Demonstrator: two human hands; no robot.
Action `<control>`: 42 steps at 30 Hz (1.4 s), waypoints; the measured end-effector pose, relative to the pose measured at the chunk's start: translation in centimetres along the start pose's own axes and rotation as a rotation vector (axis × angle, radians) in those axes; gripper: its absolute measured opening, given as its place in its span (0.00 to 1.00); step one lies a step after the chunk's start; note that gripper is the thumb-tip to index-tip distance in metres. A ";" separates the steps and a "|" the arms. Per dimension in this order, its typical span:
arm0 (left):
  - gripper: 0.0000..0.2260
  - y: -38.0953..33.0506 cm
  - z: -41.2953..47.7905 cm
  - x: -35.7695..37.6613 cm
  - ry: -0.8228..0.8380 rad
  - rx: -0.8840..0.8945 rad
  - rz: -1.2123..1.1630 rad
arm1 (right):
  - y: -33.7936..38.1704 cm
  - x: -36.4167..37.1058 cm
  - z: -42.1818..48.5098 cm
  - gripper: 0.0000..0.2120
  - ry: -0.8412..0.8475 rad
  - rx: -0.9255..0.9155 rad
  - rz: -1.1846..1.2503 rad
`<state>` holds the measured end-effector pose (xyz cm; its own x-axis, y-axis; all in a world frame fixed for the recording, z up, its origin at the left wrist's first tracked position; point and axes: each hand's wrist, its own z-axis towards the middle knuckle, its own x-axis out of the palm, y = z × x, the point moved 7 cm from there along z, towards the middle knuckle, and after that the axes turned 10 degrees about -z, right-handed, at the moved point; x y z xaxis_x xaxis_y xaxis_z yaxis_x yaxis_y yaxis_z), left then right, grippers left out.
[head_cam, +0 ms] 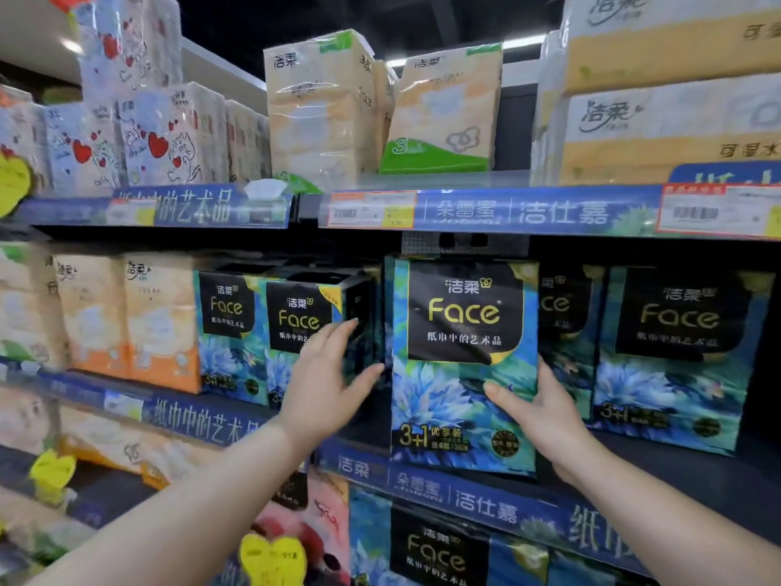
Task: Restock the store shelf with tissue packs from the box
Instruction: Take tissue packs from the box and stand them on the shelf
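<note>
A blue-and-black "Face" tissue pack (462,357) stands upright at the front of the middle shelf (498,496). My right hand (545,416) grips its lower right corner, thumb across the front. My left hand (327,382) is open with fingers spread, just left of the pack, its fingertips against the side of a neighbouring Face pack (296,327). More of these packs (672,353) stand to the right. The box is not in view.
Orange tissue packs (126,315) fill the middle shelf's left part. The upper shelf holds heart-printed packs (139,133), beige packs (321,107) and stacked cartons (667,99). Below are more Face packs (439,547) and yellow price tags (272,560).
</note>
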<state>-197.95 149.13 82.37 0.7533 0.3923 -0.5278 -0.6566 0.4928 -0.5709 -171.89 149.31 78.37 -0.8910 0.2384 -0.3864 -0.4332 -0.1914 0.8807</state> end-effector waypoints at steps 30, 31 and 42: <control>0.36 5.5 9.8 -3.1 -0.016 0.181 0.440 | 2.0 7.1 3.7 0.45 -0.092 0.083 -0.229; 0.36 5.5 9.7 -3.2 -0.021 0.185 0.429 | 1.9 7.0 3.7 0.45 -0.089 0.091 -0.230; 0.36 5.5 9.8 -3.2 -0.010 0.162 0.435 | 2.2 6.9 2.7 0.43 -0.082 0.064 -0.223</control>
<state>-203.64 158.16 87.08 0.4101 0.5968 -0.6897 -0.8982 0.3955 -0.1918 -178.63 153.11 78.33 -0.7588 0.3454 -0.5522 -0.6062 -0.0647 0.7926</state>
